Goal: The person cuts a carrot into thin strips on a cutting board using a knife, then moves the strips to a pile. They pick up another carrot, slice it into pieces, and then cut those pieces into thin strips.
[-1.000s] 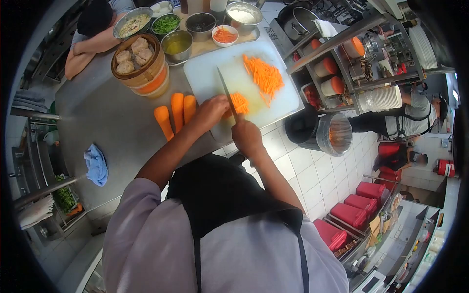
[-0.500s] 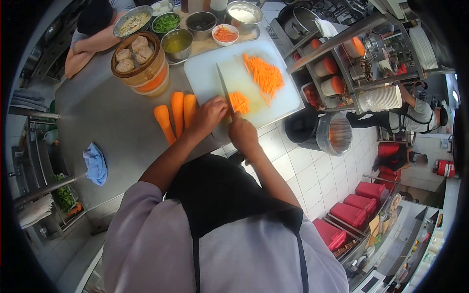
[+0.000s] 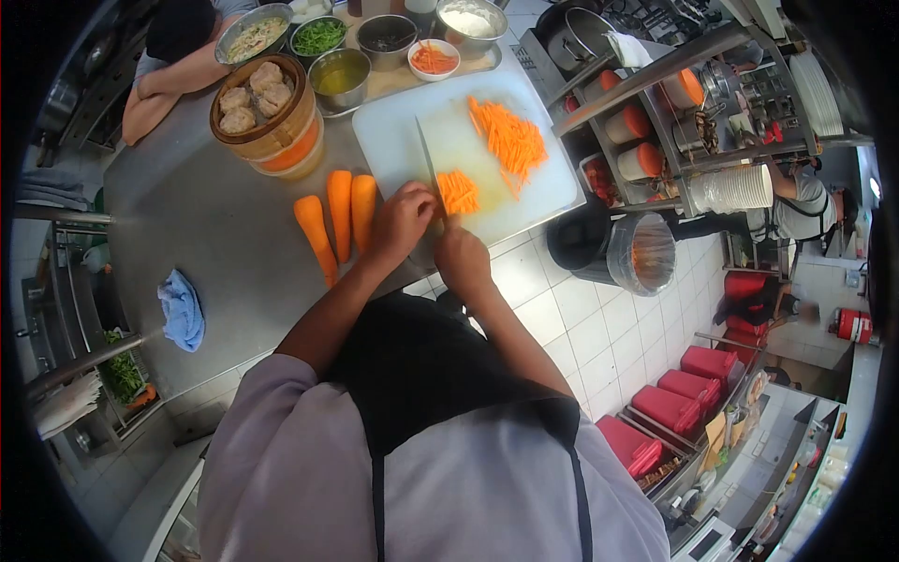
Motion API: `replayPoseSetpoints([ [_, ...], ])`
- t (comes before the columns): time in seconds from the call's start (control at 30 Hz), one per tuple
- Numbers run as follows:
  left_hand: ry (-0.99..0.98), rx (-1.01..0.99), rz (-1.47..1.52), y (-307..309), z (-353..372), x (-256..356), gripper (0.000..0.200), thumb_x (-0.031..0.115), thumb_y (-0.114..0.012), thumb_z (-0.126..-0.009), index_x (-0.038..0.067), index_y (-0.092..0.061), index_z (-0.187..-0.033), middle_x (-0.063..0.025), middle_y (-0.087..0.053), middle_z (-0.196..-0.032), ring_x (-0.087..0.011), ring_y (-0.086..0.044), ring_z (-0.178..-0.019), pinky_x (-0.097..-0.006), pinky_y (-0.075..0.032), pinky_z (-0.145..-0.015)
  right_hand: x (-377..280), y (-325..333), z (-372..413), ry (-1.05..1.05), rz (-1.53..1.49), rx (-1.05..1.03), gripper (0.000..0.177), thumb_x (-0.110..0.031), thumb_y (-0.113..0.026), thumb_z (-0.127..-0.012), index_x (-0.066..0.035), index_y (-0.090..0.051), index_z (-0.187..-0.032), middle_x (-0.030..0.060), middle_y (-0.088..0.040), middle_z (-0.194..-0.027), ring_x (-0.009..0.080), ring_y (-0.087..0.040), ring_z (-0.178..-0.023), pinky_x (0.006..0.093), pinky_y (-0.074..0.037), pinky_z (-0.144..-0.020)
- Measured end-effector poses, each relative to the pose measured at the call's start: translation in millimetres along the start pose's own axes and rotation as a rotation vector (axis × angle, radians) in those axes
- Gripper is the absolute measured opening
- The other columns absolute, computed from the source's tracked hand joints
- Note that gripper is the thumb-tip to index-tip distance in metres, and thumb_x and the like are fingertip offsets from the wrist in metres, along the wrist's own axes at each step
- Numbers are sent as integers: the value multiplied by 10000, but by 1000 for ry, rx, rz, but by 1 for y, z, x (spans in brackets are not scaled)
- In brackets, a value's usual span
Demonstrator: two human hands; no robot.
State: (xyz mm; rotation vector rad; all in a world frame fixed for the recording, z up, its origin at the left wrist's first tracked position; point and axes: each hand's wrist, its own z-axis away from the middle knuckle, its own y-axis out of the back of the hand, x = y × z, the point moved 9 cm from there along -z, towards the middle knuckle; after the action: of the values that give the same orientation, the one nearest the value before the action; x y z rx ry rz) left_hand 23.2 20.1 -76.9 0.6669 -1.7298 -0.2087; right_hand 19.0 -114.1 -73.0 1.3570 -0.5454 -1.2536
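My right hand (image 3: pixel 463 258) is wrapped round the handle of a kitchen knife (image 3: pixel 425 150), whose blade points away from me over the white cutting board (image 3: pixel 384 131). Curled fingers of my left hand (image 3: pixel 403 223) press down close to the blade's left side; whatever lies beneath them is hidden. Freshly cut carrot strips (image 3: pixel 459 193) lie right of the blade. Farther right on the board is a larger heap of carrot strips (image 3: pixel 510 140). Three peeled carrots, among them a leftmost carrot (image 3: pixel 315 232), rest on the metal table (image 3: pixel 243 272) left of my left hand.
A bamboo steamer (image 3: pixel 267 126) with dumplings stands beyond the carrots. Bowls of ingredients, including a bowl of carrot strips (image 3: pixel 434 60), line the back. A blue cloth (image 3: pixel 182 311) lies at left. Another person's arm (image 3: pixel 164 98) rests at the table. A lined bin (image 3: pixel 641 255) stands right.
The view has shifted very slightly. Both hands and the knife keep nearly the same place on the board, and the small group of cut strips sits a little closer together.
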Motion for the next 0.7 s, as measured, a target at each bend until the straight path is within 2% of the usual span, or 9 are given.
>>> replayPoseSetpoints([
  [0.07, 7, 18, 28, 3, -1, -3, 72, -3, -732, -855, 12, -701, -918, -116, -715, -1042, -356, -708, -946, -423, -570, -804, 2, 0, -7, 46, -11, 38, 176, -101, -546, -948, 37, -531, -1056, 285, -722, -806, 444, -750, -769, 524, -614, -679],
  [0.2, 31, 51, 37, 2, -2, -10, 70, 1, -740, -847, 18, -703, -904, -117, -714, -1011, -351, -710, -920, -419, -569, -790, -3, 17, 4, 30, 37, -34, 140, -85, -544, -960, 30, -538, -1039, 254, -729, -792, 424, -753, -750, 512, -614, -667],
  [0.3, 63, 57, 72, -3, 1, -12, 67, -1, -739, -845, 21, -709, -901, -120, -709, -994, -347, -710, -905, -420, -569, -781, -6, 2, -7, 52, 3, 40, 154, -84, -543, -953, 37, -534, -1049, 252, -730, -794, 419, -759, -776, 506, -619, -683],
  [0.43, 65, 59, 37, 1, 1, -13, 64, -1, -732, -847, 24, -715, -903, -123, -706, -990, -349, -709, -893, -425, -569, -773, -9, 16, 0, 89, 70, 3, 151, -97, -557, -968, 31, -537, -1047, 239, -732, -797, 410, -758, -758, 499, -615, -661],
  [0.47, 70, 55, 39, 0, 1, -12, 63, -1, -730, -848, 25, -717, -904, -123, -706, -992, -350, -708, -890, -427, -569, -772, -4, 10, 0, 32, 69, -31, 152, -97, -564, -960, 26, -542, -1047, 227, -732, -794, 405, -759, -755, 500, -613, -656],
  [0.57, 83, 55, -4, -2, 2, -14, 63, 7, -729, -849, 26, -721, -909, -127, -706, -996, -358, -707, -889, -426, -568, -774, -3, -11, -6, 75, 38, 59, 163, -89, -565, -943, 26, -544, -1056, 237, -732, -803, 411, -760, -786, 503, -616, -687],
  [0.6, 74, 58, 11, 0, 1, -10, 65, 11, -731, -849, 27, -723, -911, -128, -707, -993, -360, -706, -892, -426, -568, -776, -1, -8, -9, 27, 21, 43, 165, -93, -570, -946, 25, -542, -1058, 245, -734, -811, 416, -758, -781, 504, -614, -685],
  [0.7, 79, 49, 37, 3, 1, -7, 68, 20, -735, -847, 29, -725, -913, -129, -710, -978, -366, -703, -901, -427, -566, -778, -4, 4, -8, 72, 32, 15, 163, -90, -572, -946, 27, -541, -1054, 261, -732, -808, 418, -754, -761, 508, -612, -679],
])
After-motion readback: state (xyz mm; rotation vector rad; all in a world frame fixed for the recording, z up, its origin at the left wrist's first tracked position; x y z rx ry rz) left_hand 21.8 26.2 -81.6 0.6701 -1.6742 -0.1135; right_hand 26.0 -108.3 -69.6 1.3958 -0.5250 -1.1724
